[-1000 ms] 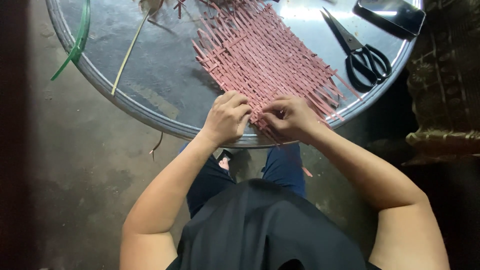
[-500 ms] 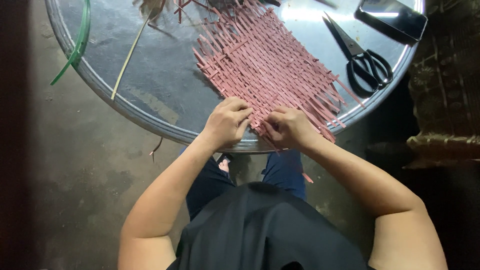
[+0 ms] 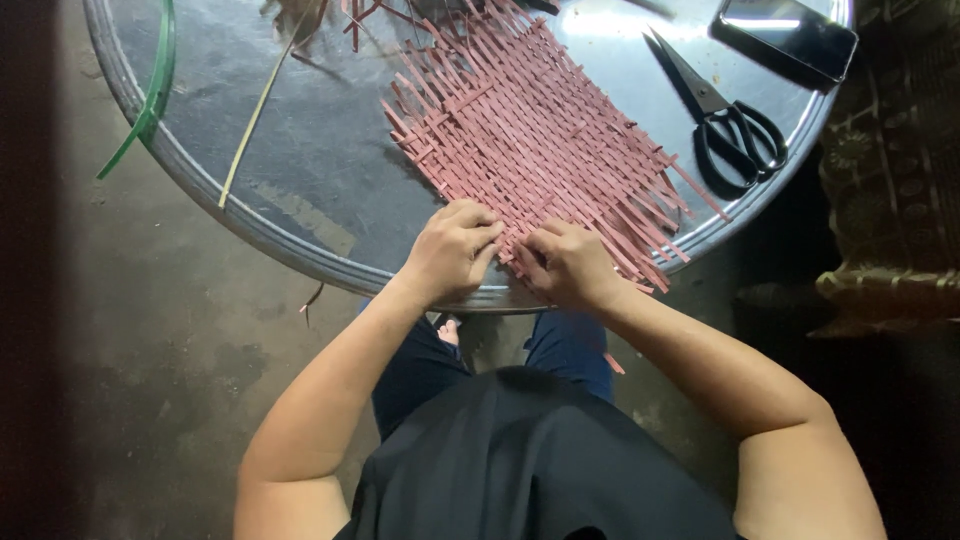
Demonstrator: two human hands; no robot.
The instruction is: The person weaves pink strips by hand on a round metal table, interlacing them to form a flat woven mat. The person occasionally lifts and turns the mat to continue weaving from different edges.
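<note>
Black scissors (image 3: 735, 128), dark phone (image 3: 785, 38), green strip (image 3: 150, 95), pale stick (image 3: 255, 118) on round metal tray (image 3: 300, 170).

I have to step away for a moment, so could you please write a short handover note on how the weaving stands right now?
Left hand: curled fingers pressing on the near edge of the pink woven mat.
Right hand: pinching strips at that same edge.
Mat lies on the round metal tray; scissors and a dark phone at the far right, a green strip on the left rim.
Done: most of the mat is interlaced.
Left: loose strip ends along the near and right edges.
</note>
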